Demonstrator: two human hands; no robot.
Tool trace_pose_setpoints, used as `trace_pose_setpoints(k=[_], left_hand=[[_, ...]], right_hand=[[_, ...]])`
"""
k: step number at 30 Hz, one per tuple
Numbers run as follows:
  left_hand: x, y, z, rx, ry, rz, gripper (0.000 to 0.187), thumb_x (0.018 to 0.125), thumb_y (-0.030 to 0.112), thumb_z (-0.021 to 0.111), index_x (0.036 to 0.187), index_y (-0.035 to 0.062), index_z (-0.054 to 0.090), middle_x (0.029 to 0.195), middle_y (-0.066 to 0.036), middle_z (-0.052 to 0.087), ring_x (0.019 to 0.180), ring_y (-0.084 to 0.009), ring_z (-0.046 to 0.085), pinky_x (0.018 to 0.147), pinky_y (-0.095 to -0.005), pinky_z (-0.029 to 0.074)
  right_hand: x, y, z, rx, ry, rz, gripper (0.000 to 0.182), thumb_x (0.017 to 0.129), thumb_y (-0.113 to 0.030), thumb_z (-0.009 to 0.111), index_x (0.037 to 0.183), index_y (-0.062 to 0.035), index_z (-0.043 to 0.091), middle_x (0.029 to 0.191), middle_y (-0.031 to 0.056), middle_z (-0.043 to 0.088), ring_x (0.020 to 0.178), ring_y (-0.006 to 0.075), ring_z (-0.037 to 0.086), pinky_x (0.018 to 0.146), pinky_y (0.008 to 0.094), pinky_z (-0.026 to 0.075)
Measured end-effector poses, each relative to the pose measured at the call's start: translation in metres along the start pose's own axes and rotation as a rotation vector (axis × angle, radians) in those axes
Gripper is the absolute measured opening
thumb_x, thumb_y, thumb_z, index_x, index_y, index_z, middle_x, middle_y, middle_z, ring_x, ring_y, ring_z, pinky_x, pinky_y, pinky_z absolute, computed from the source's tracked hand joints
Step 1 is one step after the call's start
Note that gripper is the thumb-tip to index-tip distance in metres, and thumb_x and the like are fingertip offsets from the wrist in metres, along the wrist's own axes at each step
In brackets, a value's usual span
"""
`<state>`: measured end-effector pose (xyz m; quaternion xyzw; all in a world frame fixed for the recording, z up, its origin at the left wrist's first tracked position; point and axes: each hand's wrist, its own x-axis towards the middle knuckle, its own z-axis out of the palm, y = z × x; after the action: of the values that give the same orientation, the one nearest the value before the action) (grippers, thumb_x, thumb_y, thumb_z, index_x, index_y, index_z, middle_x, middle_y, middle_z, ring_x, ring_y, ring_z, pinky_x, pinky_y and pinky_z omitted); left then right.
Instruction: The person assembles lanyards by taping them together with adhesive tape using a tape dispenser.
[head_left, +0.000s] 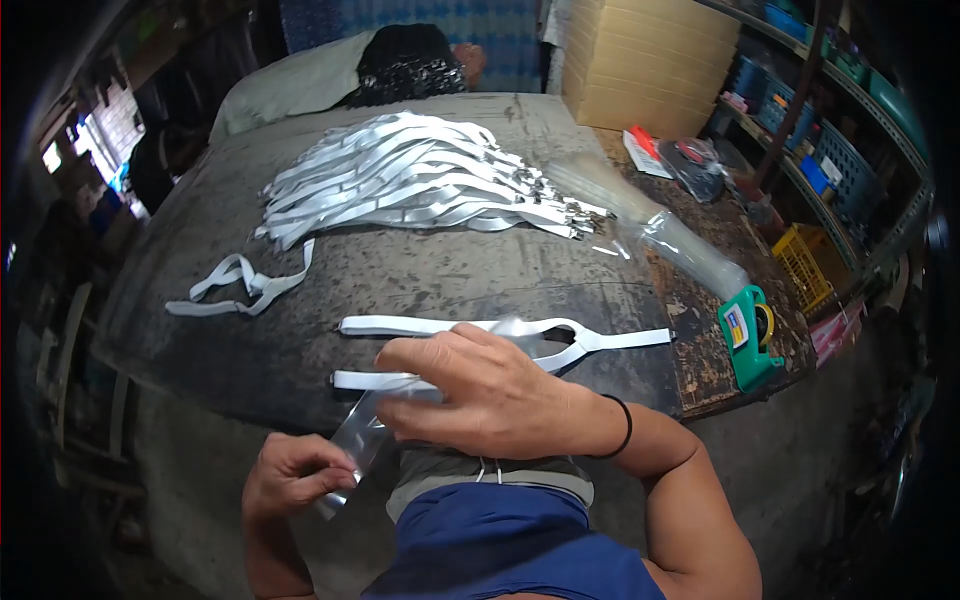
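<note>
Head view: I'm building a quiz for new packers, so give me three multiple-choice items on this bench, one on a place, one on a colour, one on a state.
1. Where does the tape dispenser sit?
A. at the table's right edge
B. on the pile of lanyards
C. on the shelf

2. What colour are the piled lanyards?
A. red
B. white
C. black

3. What is the left hand doing?
A. lying flat and open on the table
B. pinching a clear plastic sleeve
C. holding the tape dispenser

Answers:
1 A, the green dispenser stands near the right edge of the table, beyond the single lanyard.
2 B, the whole heap is white with metal clips at one end.
3 B, its fingers close on the clear plastic sleeve below the table edge, while the right hand rests over the lanyard.
</note>
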<state>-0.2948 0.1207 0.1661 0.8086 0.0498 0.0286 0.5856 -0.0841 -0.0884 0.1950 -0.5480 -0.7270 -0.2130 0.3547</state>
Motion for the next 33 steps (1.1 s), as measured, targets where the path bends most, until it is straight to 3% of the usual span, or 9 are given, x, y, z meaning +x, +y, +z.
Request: trace_pose_setpoints(k=[4,8,9,13,21,24,27,29,33], left_hand=[[-0.034,-0.013,0.011,0.267,0.066,0.063,0.012,0.075,0.009,0.080,0.085,0.0068,0.075,0.074,-0.007,0.072,0.064,-0.0197,0.068,0.061,-0.0316,0.051],[-0.041,-0.012,0.027,0.603,0.103,0.223,0.012,0.076,0.017,0.080,0.084,0.0121,0.073,0.069,-0.004,0.068,0.060,-0.0232,0.065,0.056,-0.0346,0.046],[-0.044,-0.013,0.030,0.576,0.120,0.190,0.011,0.078,0.017,0.079,0.084,0.0124,0.073,0.069,-0.004,0.068,0.060,-0.0224,0.065,0.056,-0.0343,0.046],[-0.053,-0.029,0.032,0.549,0.179,0.116,0.009,0.082,0.020,0.076,0.085,0.0121,0.075,0.070,-0.003,0.069,0.061,-0.0208,0.066,0.057,-0.0338,0.048],[-0.049,-0.089,0.041,0.526,0.146,-0.090,0.019,0.084,0.028,0.075,0.092,0.0113,0.076,0.079,-0.007,0.072,0.070,-0.0236,0.069,0.065,-0.0345,0.053],[-0.024,-0.093,0.058,0.742,0.082,0.180,0.028,0.081,0.027,0.078,0.100,0.0068,0.075,0.087,-0.007,0.075,0.076,-0.0227,0.072,0.069,-0.0348,0.055],[0.021,-0.072,0.082,0.347,0.330,0.425,0.037,0.083,0.035,0.077,0.105,0.0052,0.073,0.083,-0.008,0.074,0.074,-0.0240,0.071,0.072,-0.0337,0.054],[0.026,-0.069,0.077,0.058,-0.137,0.017,0.033,0.088,0.034,0.074,0.095,0.0019,0.072,0.081,-0.012,0.073,0.076,-0.0257,0.073,0.069,-0.0340,0.056],[0.029,-0.069,0.067,-0.019,-0.047,-0.207,0.018,0.095,0.016,0.066,0.092,-0.0013,0.071,0.076,-0.005,0.071,0.067,-0.0107,0.068,0.061,-0.0282,0.054]], right_hand=[[-0.010,-0.019,0.034,0.705,-0.378,0.296,0.056,0.082,-0.024,0.076,0.131,-0.0066,0.054,0.126,0.0195,0.055,0.104,0.0386,0.060,0.082,0.0441,0.049],[-0.005,-0.036,0.067,0.864,-0.808,0.477,0.053,0.085,-0.021,0.073,0.132,-0.0062,0.053,0.098,0.0144,0.068,0.095,0.0344,0.064,0.080,0.0460,0.048],[-0.017,-0.039,0.074,0.806,-0.597,0.410,0.038,0.084,-0.017,0.072,0.119,-0.0063,0.062,0.084,0.0113,0.068,0.084,0.0329,0.064,0.075,0.0449,0.048],[-0.043,-0.021,0.066,0.669,-0.581,0.396,0.009,0.079,-0.009,0.070,0.086,-0.0046,0.065,0.081,0.0144,0.065,0.079,0.0359,0.064,0.069,0.0463,0.049],[-0.077,0.014,0.021,0.378,-0.566,0.588,0.013,0.078,-0.013,0.073,0.084,-0.0077,0.063,0.078,0.0084,0.065,0.074,0.0300,0.065,0.066,0.0416,0.049],[-0.059,-0.009,0.040,0.289,-0.652,0.316,0.011,0.080,-0.014,0.070,0.084,-0.0082,0.061,0.080,0.0087,0.064,0.074,0.0302,0.067,0.067,0.0417,0.051],[-0.044,-0.027,0.064,0.277,-0.662,0.251,0.005,0.082,-0.013,0.065,0.082,-0.0106,0.061,0.081,0.0083,0.064,0.069,0.0311,0.067,0.061,0.0412,0.053],[-0.038,-0.018,0.056,0.289,-0.640,0.280,0.005,0.081,-0.013,0.066,0.082,-0.0108,0.062,0.080,0.0084,0.064,0.068,0.0307,0.067,0.059,0.0416,0.053],[-0.067,0.022,0.046,0.200,-0.392,0.564,0.009,0.079,-0.008,0.076,0.080,-0.0047,0.068,0.074,0.0104,0.064,0.068,0.0253,0.066,0.059,0.0369,0.051]])
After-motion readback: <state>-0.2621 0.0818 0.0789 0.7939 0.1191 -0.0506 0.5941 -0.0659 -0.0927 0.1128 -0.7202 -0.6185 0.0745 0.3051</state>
